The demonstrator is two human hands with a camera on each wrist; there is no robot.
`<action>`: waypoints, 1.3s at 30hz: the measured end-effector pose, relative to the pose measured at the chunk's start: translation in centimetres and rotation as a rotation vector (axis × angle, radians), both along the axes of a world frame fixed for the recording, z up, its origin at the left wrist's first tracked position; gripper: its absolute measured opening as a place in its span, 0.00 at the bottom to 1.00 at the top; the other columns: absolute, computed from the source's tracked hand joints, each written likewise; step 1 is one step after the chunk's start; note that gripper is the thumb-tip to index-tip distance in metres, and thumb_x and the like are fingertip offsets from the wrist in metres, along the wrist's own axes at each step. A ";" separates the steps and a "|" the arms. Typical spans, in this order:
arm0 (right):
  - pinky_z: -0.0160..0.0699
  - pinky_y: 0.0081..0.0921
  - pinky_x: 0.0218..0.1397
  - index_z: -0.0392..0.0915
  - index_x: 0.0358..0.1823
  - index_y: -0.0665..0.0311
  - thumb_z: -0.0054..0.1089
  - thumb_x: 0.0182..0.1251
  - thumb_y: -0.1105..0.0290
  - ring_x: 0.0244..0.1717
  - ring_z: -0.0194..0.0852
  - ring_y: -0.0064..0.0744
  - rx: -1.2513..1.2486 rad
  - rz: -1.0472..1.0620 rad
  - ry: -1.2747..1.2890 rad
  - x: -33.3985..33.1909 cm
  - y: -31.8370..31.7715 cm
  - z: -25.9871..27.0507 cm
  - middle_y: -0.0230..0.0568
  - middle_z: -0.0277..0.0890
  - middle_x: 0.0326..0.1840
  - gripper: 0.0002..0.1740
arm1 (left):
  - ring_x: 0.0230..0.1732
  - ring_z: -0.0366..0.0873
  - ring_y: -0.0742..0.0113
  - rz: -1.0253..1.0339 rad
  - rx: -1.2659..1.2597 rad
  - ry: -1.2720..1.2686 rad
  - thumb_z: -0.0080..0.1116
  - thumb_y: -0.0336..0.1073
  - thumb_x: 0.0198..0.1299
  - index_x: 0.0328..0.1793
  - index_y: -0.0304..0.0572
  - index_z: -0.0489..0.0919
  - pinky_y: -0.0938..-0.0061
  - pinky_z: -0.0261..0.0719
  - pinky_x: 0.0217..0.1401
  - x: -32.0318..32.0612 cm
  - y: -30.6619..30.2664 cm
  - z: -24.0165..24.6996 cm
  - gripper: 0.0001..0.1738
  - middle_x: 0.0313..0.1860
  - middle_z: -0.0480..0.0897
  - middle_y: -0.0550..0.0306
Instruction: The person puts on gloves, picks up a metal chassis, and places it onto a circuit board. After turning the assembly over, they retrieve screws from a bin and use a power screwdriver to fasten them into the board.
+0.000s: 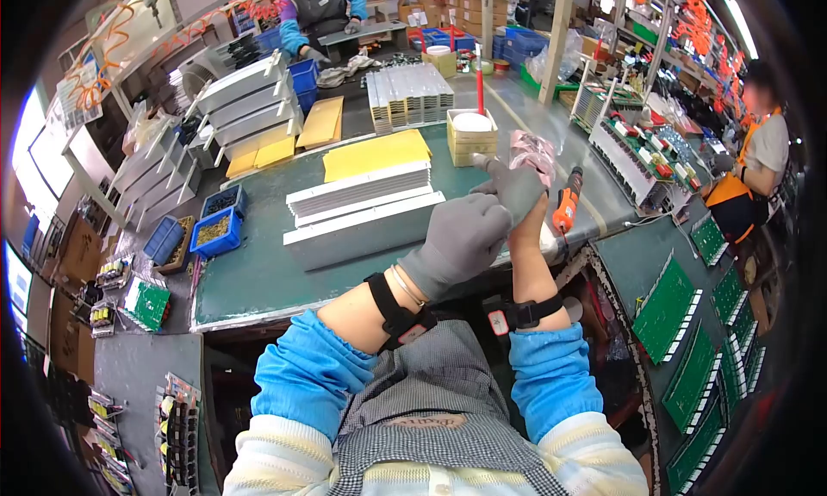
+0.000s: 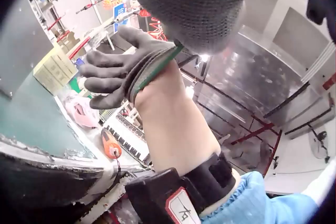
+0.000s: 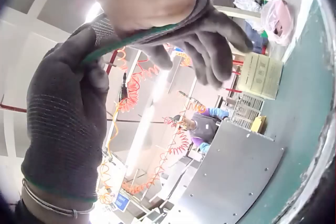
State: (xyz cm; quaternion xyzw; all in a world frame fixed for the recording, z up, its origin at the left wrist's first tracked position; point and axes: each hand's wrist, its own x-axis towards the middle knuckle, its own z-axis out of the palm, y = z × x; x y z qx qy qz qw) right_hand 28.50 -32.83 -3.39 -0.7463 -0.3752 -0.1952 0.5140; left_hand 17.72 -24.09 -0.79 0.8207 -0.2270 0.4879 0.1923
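Note:
Both hands wear grey knit gloves with green-edged cuffs. My left hand (image 1: 461, 237), a bracelet at its wrist, grips the cuff of the glove (image 3: 137, 37) on my right hand. The right hand (image 1: 515, 190) is raised over the bench with its fingers loosely spread and holding nothing, as the left wrist view shows of that right hand (image 2: 113, 71). The right forearm's bare skin (image 2: 170, 116) shows between cuff and strap. Just left of the hands, two long silver metal housings (image 1: 366, 229) lie side by side on the green bench top (image 1: 250, 280).
Behind the hands stand a cardboard box (image 1: 472, 147) and a pink plastic bundle (image 1: 532, 154). An orange power screwdriver (image 1: 566, 205) lies at the right. Yellow sheets (image 1: 376, 154) lie behind the housings; a blue bin (image 1: 215, 231) sits left. Green circuit boards (image 1: 665, 311) lean at right. Two people work further off.

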 end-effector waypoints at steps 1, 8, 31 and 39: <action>0.75 0.27 0.28 0.84 0.47 0.50 0.63 0.53 0.66 0.20 0.78 0.31 -0.123 -0.025 -0.065 0.0 0.0 0.3 0.33 0.80 0.20 0.17 | 0.25 0.74 0.52 -0.005 0.067 0.006 0.62 0.27 0.44 0.29 0.45 0.69 0.63 0.71 0.24 -0.1 0.2 0.1 0.11 0.23 0.70 0.55; 0.75 0.24 0.30 0.70 0.65 0.56 0.61 0.59 0.51 0.27 0.82 0.30 0.361 0.670 1.157 -0.9 1.1 2.8 0.40 0.84 0.33 0.33 | 0.28 0.75 0.53 -0.018 0.175 0.092 0.60 0.29 0.46 0.30 0.45 0.70 0.63 0.73 0.27 -1.1 0.8 0.2 0.08 0.25 0.72 0.56; 0.76 0.37 0.52 0.70 0.59 0.63 0.45 0.76 0.53 0.42 0.74 0.35 1.049 1.923 1.683 2.5 1.5 4.6 0.48 0.78 0.49 0.23 | 0.27 0.70 0.53 -0.293 -0.046 0.725 0.62 0.28 0.55 0.38 0.39 0.68 0.67 0.73 0.35 -1.4 2.8 1.2 0.12 0.26 0.72 0.50; 0.71 0.44 0.66 0.76 0.45 0.67 0.52 0.70 0.49 0.64 0.67 0.37 1.076 1.260 1.054 -0.1 1.1 6.8 0.45 0.79 0.53 0.24 | 0.28 0.67 0.64 -0.424 -0.106 0.763 0.61 0.30 0.56 0.37 0.38 0.67 0.69 0.71 0.34 -1.4 2.7 1.9 0.12 0.25 0.70 0.54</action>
